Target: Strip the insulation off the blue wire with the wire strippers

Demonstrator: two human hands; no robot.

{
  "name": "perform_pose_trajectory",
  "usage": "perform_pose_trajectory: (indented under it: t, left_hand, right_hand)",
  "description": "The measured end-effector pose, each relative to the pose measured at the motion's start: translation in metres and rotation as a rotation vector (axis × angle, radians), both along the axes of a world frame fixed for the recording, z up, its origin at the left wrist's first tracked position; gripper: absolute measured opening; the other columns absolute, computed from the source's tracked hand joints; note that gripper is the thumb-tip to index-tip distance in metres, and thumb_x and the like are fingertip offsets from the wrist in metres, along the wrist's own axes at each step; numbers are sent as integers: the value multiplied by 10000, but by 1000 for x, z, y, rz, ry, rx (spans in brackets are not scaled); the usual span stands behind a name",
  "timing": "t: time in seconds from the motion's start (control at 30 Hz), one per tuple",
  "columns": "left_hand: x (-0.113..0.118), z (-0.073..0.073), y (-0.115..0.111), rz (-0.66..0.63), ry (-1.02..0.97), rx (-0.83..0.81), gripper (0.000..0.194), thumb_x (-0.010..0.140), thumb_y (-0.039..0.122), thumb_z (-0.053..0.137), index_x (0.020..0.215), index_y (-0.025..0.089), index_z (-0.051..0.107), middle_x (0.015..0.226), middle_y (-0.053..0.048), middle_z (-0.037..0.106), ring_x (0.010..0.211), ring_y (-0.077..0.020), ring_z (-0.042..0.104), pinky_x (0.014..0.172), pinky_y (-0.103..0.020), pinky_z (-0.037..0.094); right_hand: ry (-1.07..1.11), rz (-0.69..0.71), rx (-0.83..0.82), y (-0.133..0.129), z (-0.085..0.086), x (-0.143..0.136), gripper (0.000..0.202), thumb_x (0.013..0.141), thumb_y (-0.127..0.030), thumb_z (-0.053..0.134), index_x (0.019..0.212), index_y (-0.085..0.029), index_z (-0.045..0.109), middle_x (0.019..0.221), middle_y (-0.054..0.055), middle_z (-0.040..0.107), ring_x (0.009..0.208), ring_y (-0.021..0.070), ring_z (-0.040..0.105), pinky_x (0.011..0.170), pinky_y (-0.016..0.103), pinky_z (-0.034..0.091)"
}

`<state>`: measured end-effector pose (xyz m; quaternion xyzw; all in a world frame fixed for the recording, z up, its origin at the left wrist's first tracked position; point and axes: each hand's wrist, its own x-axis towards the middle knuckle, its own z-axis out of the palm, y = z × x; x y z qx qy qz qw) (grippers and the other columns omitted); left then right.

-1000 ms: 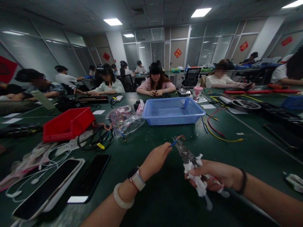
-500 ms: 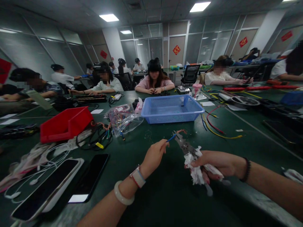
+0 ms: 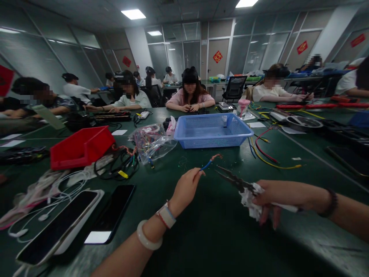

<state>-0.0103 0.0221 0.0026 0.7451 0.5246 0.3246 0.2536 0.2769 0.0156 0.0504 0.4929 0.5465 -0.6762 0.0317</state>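
Note:
Between the thumb and fingers of my left hand (image 3: pixel 186 187) is a blue insulated wire (image 3: pixel 205 166). Bare copper strands (image 3: pixel 216 157) stick out, bent, from its far end. My right hand (image 3: pixel 284 198) is closed round the handles of a pair of wire strippers (image 3: pixel 235 179); white tissue-like wrapping (image 3: pixel 252 202) covers the grips. The tool's jaws are parted and point towards the wire, with a small gap between them and it. Most of the handles are hidden by the wrapping and my fingers.
Ahead stands a blue plastic basket (image 3: pixel 213 142). To the left are a red bin (image 3: pixel 82 148), a clear bag of wires (image 3: pixel 152 144), a black phone (image 3: pixel 111 215) and a white-edged phone (image 3: pixel 60 227) with earphones. Loose coloured wires (image 3: pixel 276 163) lie right. Several people sit around the tables.
The wire strippers have come off the blue wire and moved right, their jaws now parted. The copper end shows free. My left hand has shifted slightly left.

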Motion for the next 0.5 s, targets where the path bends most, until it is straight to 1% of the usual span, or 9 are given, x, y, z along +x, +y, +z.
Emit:
perform_pose_trajectory:
  t: [0.1,0.13,0.2,0.27,0.3,0.33,0.4,0.5]
  left_hand:
    - [0,-1,-1,-42,-16,-4,266,983,298,387,1044,197,625,998,-34,671,901,-182,622,782,-285,464]
    - [1,-1,-2,-52,-15,-9,255,979,302,402,1047,191,622,1003,-39,673,908,-185,625,786,-289,468]
    - [1,0,-3,-71,-6,-19,249,975,309,417,1032,182,623,997,-45,675,905,-190,630,790,-296,475]
    - [1,-1,-5,-94,0,-21,265,979,310,404,1007,177,631,993,-49,675,904,-189,631,805,-302,480]
    - [0,-1,-5,-107,1,-22,276,983,309,394,1004,176,635,994,-50,674,906,-187,630,813,-304,481]
    - [-1,-2,-6,-121,1,-23,286,987,307,384,1006,175,637,998,-53,672,908,-185,629,818,-304,481]
    - [-2,-4,-7,-137,7,-26,296,990,307,376,1016,170,638,1002,-59,669,903,-183,627,814,-302,481]
    - [-2,-6,-7,-152,23,-36,294,989,316,387,1000,165,640,971,-58,669,869,-179,626,778,-290,474]
  right_hand:
    - [-70,64,286,7,13,11,322,845,-410,550,1040,-155,555,1005,109,647,853,220,679,670,336,587]
    - [-69,72,412,9,16,11,307,860,-401,524,1055,-166,558,1012,100,646,871,216,671,707,343,577]
    - [-84,71,745,12,17,5,271,875,-326,481,1098,-191,558,1042,89,648,931,217,646,792,369,547]
    - [-169,35,1119,14,10,-7,334,855,-224,460,1180,-213,534,1147,93,625,1024,234,610,879,408,505]
    - [-236,2,1272,15,5,-14,400,834,-177,454,1229,-214,508,1221,101,594,1064,246,594,910,430,487]
    - [-306,-13,1378,16,-2,-20,469,812,-140,449,1275,-209,476,1290,111,552,1080,257,588,918,446,483]
    - [-423,-4,1510,19,-17,-28,571,771,-98,461,1333,-193,427,1374,125,481,1075,273,592,912,460,492]
    - [-483,50,1651,23,-36,-30,651,742,-78,491,1377,-171,381,1409,134,447,1138,284,558,966,454,470]
